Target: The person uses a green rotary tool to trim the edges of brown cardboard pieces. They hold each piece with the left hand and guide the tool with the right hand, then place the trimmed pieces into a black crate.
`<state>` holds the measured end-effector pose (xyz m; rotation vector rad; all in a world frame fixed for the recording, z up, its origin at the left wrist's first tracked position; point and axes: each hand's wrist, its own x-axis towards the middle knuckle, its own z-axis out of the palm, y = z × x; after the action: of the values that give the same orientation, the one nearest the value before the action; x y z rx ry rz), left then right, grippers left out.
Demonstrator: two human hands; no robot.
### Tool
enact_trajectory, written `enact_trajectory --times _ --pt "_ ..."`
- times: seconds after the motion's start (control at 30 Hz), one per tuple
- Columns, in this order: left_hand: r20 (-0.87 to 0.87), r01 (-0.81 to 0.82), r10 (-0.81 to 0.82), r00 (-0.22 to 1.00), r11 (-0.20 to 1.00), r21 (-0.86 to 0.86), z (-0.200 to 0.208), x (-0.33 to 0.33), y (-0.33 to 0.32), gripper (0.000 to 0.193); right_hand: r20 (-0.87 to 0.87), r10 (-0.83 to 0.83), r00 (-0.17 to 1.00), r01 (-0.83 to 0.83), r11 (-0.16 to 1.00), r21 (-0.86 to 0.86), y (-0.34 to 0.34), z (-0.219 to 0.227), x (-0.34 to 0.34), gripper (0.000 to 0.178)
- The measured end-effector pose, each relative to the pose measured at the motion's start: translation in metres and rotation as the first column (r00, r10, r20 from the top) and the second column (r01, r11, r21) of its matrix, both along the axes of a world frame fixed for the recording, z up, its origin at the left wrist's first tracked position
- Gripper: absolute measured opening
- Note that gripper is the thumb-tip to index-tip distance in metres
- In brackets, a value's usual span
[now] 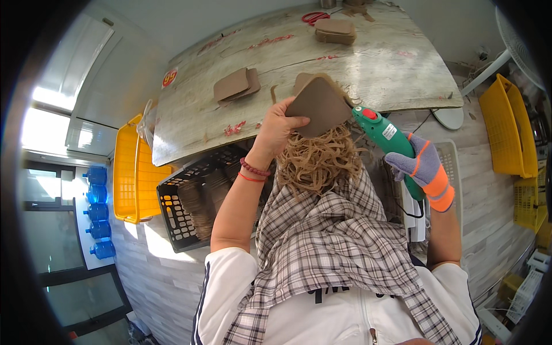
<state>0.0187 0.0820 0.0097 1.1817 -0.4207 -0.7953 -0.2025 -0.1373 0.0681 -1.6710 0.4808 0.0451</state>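
My left hand (279,129), bare with a beaded bracelet at the wrist, pinches a flat brown piece with rounded corners (323,109) by its left edge, thumb on top. My right hand (418,164), in a grey and orange glove, is wrapped round a green electric hand tool (376,127) with a red switch. The tool's narrow tip meets the right edge of the brown piece. A thin strip curls along that far edge. Below the piece, a heap of curly brown strips (319,161) lies on the checked apron (328,230) over my lap.
On the worn table (201,115) lie brown pieces (234,85), another stack (335,31) and red-handled scissors (315,18). A black crate (172,230) with brown pieces stands at left, beside a yellow basket (127,195). Yellow crates (500,129) and a fan (520,37) stand at right.
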Motion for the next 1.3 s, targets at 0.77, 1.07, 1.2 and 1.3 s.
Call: enact_trajectory --times 0.77,1.07,1.2,1.3 --pt "0.295 -0.051 -0.034 0.955 0.960 0.275 0.011 0.034 0.043 0.019 -0.108 0.151 0.983 -0.145 0.988 0.059 0.012 -0.010 0.031 0.040" --pt "0.177 0.018 -0.065 0.982 0.966 0.256 0.006 0.035 0.040 0.017 -0.081 0.220 0.972 -0.220 0.976 0.011 0.022 -0.022 0.041 0.041" --pt "0.145 0.110 -0.163 0.976 0.941 0.319 0.003 0.031 0.036 0.017 -0.120 0.228 0.966 -0.229 0.973 0.007 0.029 -0.022 0.053 0.042" --pt "0.114 0.213 -0.268 0.957 0.911 0.353 0.002 0.032 0.034 0.019 -0.082 0.243 0.967 -0.241 0.970 0.036 0.036 -0.021 0.065 0.042"
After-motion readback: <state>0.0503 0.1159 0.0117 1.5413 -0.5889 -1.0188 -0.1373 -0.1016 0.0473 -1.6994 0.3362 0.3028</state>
